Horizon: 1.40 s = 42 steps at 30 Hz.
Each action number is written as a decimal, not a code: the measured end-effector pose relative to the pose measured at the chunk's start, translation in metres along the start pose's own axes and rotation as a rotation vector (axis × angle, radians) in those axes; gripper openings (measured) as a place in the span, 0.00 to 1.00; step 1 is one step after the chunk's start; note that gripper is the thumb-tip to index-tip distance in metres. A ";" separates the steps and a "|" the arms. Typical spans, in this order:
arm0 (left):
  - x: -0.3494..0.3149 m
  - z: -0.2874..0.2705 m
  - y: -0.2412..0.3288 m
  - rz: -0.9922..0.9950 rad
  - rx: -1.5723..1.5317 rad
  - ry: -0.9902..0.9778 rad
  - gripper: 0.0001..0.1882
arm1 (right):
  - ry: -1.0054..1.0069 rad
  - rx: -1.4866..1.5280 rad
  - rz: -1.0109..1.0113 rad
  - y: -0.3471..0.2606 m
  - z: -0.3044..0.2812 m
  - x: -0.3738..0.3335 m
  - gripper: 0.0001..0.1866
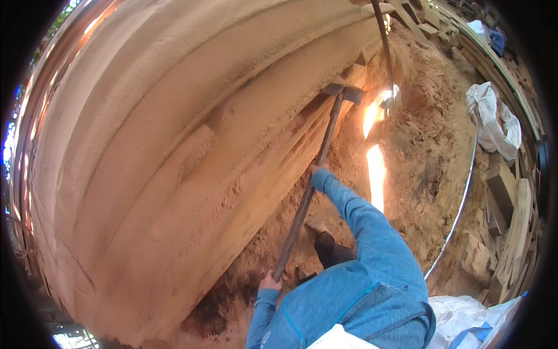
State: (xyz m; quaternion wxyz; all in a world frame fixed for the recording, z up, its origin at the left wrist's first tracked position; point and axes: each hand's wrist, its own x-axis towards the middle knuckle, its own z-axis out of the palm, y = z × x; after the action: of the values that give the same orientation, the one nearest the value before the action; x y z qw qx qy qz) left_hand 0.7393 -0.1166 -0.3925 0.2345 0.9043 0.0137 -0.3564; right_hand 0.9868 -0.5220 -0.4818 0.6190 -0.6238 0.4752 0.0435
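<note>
a white object overlaps our blue shirt at the lower edge. our left hand grips the hoe near its handle's end, our right hand wraps it midway; its head is up beside the dusty ridged wall.

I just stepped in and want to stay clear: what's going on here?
A person in a blue top has both hands on a long-handled tool: left hand near its lower end, right hand farther up. Its head is beside a big, ribbed, dust-coloured surface; whether they touch is unclear. Wood pieces and a white sack lie to the right.
</note>
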 end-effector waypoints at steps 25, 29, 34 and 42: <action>-0.150 0.049 -0.177 -0.134 -0.050 0.074 0.20 | -0.280 0.872 0.289 0.062 -0.032 -0.130 0.19; -0.241 0.110 -0.234 -0.301 0.043 0.440 0.15 | -0.258 0.476 0.371 0.137 0.019 -0.185 0.18; -0.384 0.177 -0.280 -0.579 0.052 0.767 0.14 | -0.618 0.206 0.482 0.229 0.104 -0.341 0.17; -0.573 0.319 -0.220 -1.257 0.138 1.280 0.10 | -1.078 -0.272 0.778 0.303 0.204 -0.598 0.14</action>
State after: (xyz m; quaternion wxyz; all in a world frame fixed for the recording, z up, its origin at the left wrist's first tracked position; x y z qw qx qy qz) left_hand 0.0662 0.0217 -0.3137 -0.1111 0.7674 0.6127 0.1530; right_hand 0.5738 0.0325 -0.3656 0.6248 -0.3707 0.2802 0.6275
